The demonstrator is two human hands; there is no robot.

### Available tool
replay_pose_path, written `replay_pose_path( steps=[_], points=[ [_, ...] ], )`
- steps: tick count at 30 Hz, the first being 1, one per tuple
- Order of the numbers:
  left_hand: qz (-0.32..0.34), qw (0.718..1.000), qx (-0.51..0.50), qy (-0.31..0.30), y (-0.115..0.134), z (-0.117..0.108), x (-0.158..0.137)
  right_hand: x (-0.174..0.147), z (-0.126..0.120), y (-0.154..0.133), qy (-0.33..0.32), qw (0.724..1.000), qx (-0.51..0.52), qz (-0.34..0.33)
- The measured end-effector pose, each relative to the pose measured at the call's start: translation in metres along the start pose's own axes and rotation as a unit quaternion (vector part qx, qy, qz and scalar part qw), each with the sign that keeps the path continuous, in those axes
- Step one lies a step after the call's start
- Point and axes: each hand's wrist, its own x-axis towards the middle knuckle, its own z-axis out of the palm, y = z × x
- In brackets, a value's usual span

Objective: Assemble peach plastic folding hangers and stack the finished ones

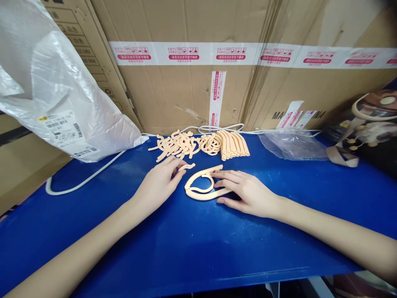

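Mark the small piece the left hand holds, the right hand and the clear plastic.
Small piece (187, 167): head view, exposed middle.
Right hand (248, 191): head view, its back.
Clear plastic (296, 147): head view, wrinkled middle.

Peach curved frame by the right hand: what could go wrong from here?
- The small piece could slip: the left hand pinches it only near one end.
- The curved frame might slide on the smooth blue table if the right hand eases off.
- The left hand could nudge the loose pile just beyond it.
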Motion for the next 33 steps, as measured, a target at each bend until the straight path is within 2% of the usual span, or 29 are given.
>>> replay_pose_path(
  steps=[3,7,9,11,13,16,19,21,23,26,29,33],
  points=[
    [-0.027,0.985,-0.170,0.009,0.012,0.002,0.002,0.000,0.000,0.000,-0.008,1.000,0.003,-0.011],
    [-0.084,0.907,-0.403,-0.084,0.039,0.004,0.001,-0.001,-0.005,-0.005,0.028,0.997,0.068,-0.002],
    [-0.111,0.875,-0.454,-0.126,0.052,0.005,-0.001,-0.002,-0.007,-0.010,0.052,0.990,0.126,0.022],
    [-0.119,0.864,-0.467,-0.145,0.062,0.008,-0.001,-0.002,-0.009,-0.016,0.064,0.978,0.193,0.053],
    [-0.100,0.879,-0.449,-0.129,0.067,0.013,0.000,-0.003,-0.008,-0.021,0.062,0.957,0.271,0.082],
    [-0.062,0.920,-0.378,-0.082,0.065,0.022,0.005,-0.005,-0.005,-0.024,0.053,0.927,0.355,0.114],
    [-0.011,0.961,-0.273,-0.044,0.058,0.026,0.006,-0.007,-0.004,-0.020,0.079,0.920,0.359,0.134],
    [0.051,0.980,-0.184,-0.050,0.053,0.026,0.004,-0.008,-0.004,-0.014,0.115,0.924,0.331,0.153],
    [0.121,0.984,-0.095,-0.088,0.048,0.024,0.000,-0.007,-0.006,-0.007,0.142,0.924,0.304,0.184],
    [0.191,0.974,-0.006,-0.122,0.043,0.023,-0.005,-0.006,-0.007,0.004,0.139,0.913,0.314,0.222],
    [0.211,0.969,0.031,-0.128,0.040,0.025,-0.006,-0.004,-0.007,0.014,0.115,0.915,0.304,0.241],
    [0.220,0.965,0.024,-0.139,0.039,0.030,-0.006,-0.004,-0.008,0.020,0.096,0.943,0.190,0.256]
  ],
)
